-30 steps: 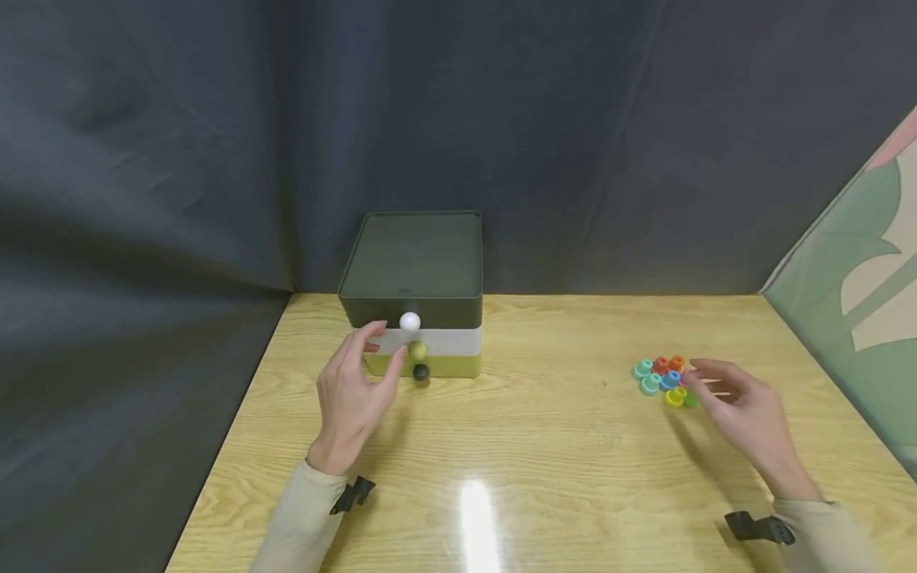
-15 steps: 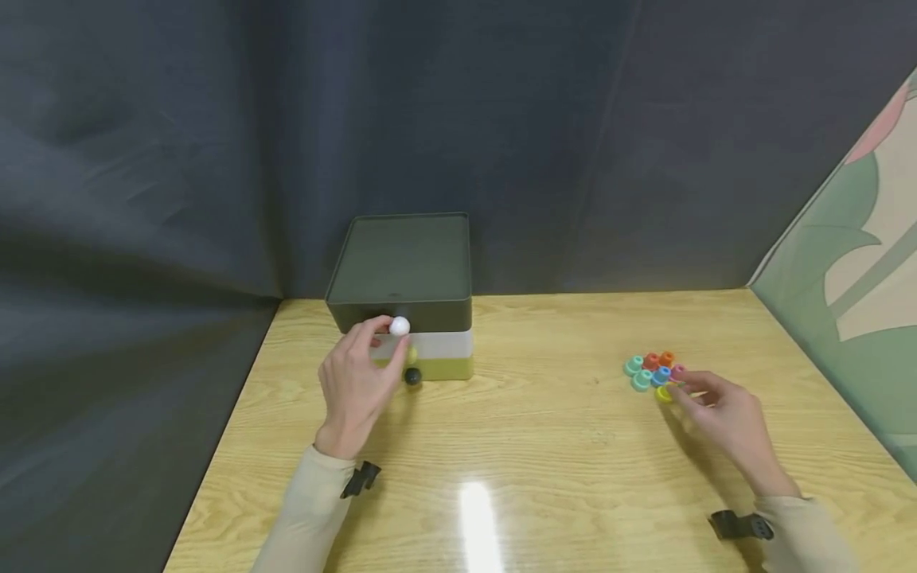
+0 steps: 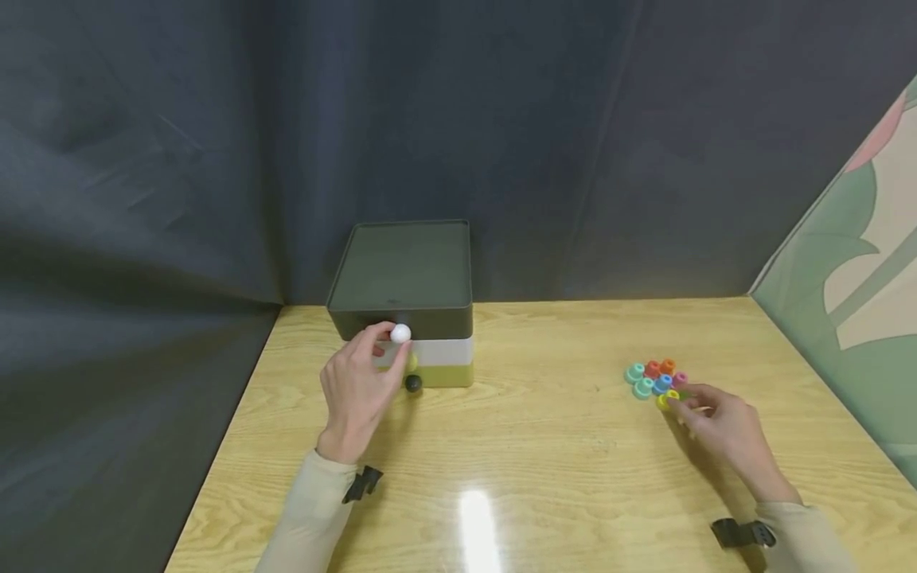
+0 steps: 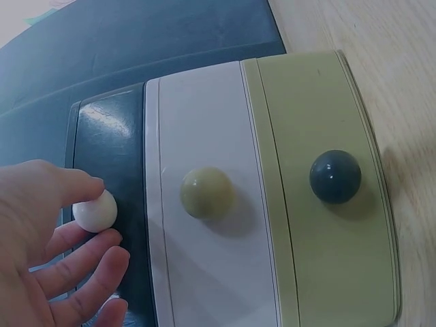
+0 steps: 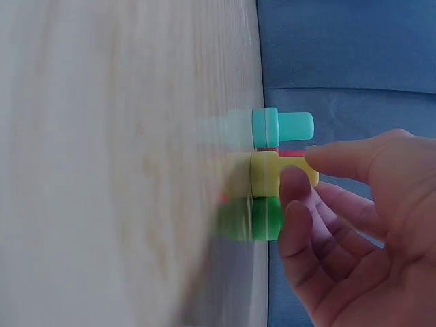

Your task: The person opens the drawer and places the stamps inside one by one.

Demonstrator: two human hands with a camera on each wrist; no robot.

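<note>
My left hand (image 3: 356,395) pinches the white knob (image 4: 96,212) on the dark green top drawer (image 4: 112,143) of a three-tier drawer box. Below that drawer are a white one (image 4: 197,122) with an olive knob (image 4: 206,193) and an olive one (image 4: 306,109) with a dark knob (image 4: 335,177). My right hand (image 3: 731,434) hovers low at the right edge of a cluster of coloured toy pegs, fingers loosely bent. Its thumb and fingertips overlap the stem of the yellow peg (image 5: 266,174) in the right wrist view. The green peg (image 5: 267,218) stands partly hidden behind the fingers.
Teal (image 3: 643,388), red (image 3: 652,369), orange (image 3: 667,367), blue (image 3: 662,384) and pink (image 3: 680,380) pegs stand close together on the wooden table (image 3: 537,446). A dark curtain (image 3: 530,143) hangs behind the box, and a leaf-patterned cloth (image 3: 867,294) borders the right side.
My left hand, first spread around the white knob, has pinched it. The right hand has moved slightly left to the yellow peg. The view has shifted a little; the drawers look unmoved.
</note>
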